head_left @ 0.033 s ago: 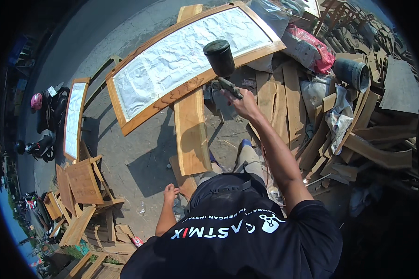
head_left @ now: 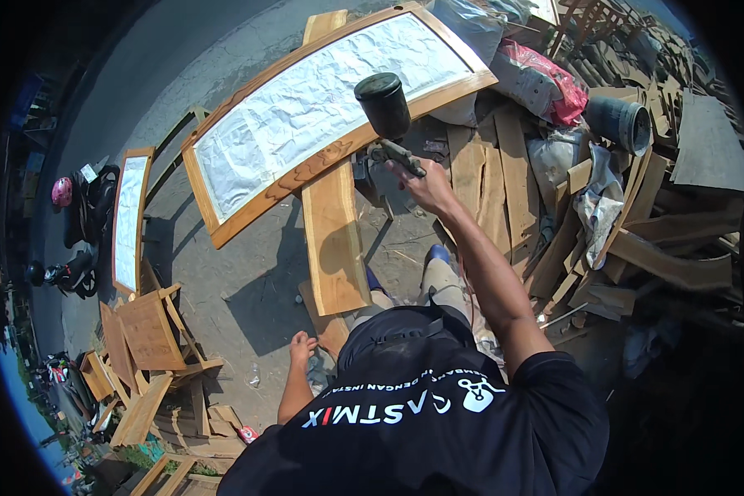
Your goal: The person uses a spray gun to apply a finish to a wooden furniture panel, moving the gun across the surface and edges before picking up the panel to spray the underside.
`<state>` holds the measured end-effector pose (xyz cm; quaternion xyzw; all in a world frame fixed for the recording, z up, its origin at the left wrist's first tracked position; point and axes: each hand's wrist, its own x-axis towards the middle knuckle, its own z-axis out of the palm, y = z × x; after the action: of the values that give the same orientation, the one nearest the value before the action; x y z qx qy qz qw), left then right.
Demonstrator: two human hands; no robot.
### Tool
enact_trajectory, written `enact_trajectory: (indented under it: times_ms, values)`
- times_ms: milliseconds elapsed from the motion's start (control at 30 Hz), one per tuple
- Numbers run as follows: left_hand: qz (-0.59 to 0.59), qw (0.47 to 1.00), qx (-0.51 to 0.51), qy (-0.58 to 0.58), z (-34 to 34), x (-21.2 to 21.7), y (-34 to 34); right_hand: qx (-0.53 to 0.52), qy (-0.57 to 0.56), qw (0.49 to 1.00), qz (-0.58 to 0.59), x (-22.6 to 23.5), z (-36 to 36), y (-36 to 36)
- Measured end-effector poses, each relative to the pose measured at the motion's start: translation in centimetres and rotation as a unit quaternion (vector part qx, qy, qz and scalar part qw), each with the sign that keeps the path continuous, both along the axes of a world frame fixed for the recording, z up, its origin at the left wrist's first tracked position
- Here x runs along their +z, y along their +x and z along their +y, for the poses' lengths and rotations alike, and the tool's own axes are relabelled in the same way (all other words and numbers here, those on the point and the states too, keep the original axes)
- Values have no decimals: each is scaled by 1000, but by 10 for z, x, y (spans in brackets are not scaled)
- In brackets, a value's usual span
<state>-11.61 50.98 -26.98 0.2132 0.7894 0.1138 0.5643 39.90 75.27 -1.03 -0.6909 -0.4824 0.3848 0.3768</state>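
My right hand is closed round the handle of a spray gun, which has a dark cup on top. In this view the cup overlaps the near edge of a long wooden frame. Crumpled whitish sheeting covers the frame's centre. Beneath the frame runs a light wooden plank, bearing a round shadow. Low at my left side, my left hand hangs with loosely bent fingers and nothing visible in it. It is nearest the plank's near end.
A second covered frame stands at left, above stacked wooden furniture pieces. Scrap boards, sacks and a dark bucket crowd the right. A thin hose runs below my right forearm. Parked motorbikes line the far left.
The frame, plank and spray gun appear slightly farther left in the picture, as the view shifts a little. My right hand keeps its hold on the gun.
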Motion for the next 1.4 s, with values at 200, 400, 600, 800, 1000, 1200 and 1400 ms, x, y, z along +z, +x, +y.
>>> enact_trajectory:
  times_ms: [200,400,600,800,1000,1200,1400]
  values:
    - [33,994,94,40,-21,14,67,-112,52,991,-55,-31,-14,134]
    - [88,995,-23,-33,-71,13,162,-197,85,972,-91,-14,-7,294]
    - [136,947,-271,-101,-80,-13,229,-226,107,956,-156,-16,-2,420]
    - [176,951,-250,43,-53,12,257,-130,67,985,-91,-7,12,421]
    - [18,997,-78,-9,4,58,373,-97,127,970,-182,-12,102,425]
    - [-48,998,-33,15,-23,20,354,-69,151,971,-174,16,167,411]
    - [-172,984,-30,26,-24,-45,332,-44,83,980,-176,11,196,400]
